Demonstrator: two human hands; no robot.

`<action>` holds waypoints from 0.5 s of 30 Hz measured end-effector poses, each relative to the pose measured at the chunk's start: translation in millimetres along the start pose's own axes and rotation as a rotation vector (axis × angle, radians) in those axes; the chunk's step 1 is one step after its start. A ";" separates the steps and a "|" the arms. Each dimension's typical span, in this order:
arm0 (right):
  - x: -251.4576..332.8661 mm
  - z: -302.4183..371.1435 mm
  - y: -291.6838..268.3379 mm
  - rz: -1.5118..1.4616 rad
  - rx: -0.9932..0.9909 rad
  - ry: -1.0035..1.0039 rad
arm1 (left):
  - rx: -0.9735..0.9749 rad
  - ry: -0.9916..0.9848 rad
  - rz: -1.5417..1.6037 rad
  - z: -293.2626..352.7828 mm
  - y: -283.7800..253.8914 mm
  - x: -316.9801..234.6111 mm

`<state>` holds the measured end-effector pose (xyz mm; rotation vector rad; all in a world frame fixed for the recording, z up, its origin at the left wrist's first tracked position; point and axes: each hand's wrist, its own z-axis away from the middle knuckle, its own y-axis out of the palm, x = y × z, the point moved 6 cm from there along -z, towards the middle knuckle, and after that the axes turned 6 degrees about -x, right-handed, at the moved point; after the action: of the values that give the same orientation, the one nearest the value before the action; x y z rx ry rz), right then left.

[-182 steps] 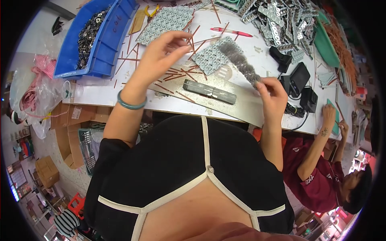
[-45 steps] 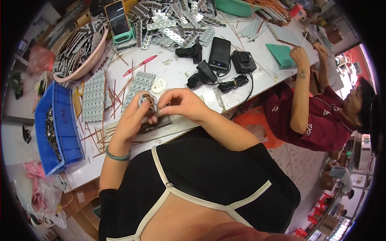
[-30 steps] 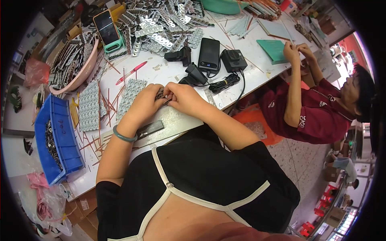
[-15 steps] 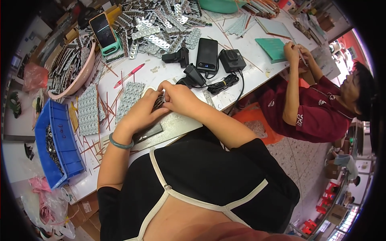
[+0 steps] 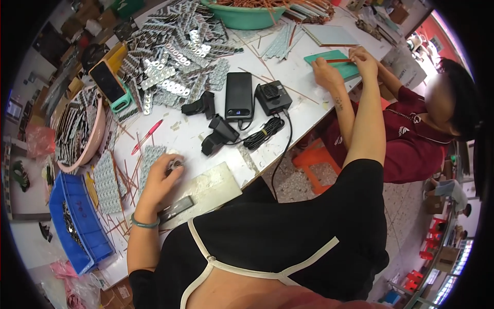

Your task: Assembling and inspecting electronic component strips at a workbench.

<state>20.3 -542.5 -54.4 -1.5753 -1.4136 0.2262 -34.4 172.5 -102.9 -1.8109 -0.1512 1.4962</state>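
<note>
My left hand point(image 5: 163, 177) is curled over the worktable, its fingers closed round a small dark piece with a metallic shine point(image 5: 175, 164), mostly hidden by them. Beneath and beside it lie a patterned grey sheet point(image 5: 149, 158) and a pale flat plate point(image 5: 218, 188) with a dark rectangular bar point(image 5: 177, 207) on it. My right arm stretches far to the right, to the co-worker's place. There my right hand point(image 5: 365, 66) pinches the right end of a thin reddish-brown strip point(image 5: 339, 61). A co-worker's hand point(image 5: 328, 75) is at the strip's left end, above a green board point(image 5: 329, 55).
Metal strips with ring shapes point(image 5: 175, 67) are heaped at the back. A phone point(image 5: 107, 81), a power bank point(image 5: 239, 95), a black boxy device point(image 5: 274, 98) and cables stand mid-table. At left are a pink basin point(image 5: 98, 136) and a blue bin point(image 5: 92, 226); a green basin point(image 5: 247, 18) stands behind.
My right hand has left my left hand and reached across to the co-worker's side, where it meets the strip. My left hand stays near the plate. The view has shifted.
</note>
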 end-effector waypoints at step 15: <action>4.0 8.0 60.9 0.142 0.261 -0.310 | 0.053 -0.420 0.356 -5.8 8.8 11.2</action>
<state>56.3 -526.1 -101.6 -1.4661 -1.4372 0.7378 -29.1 169.7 -117.1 -1.5127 0.0096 2.1017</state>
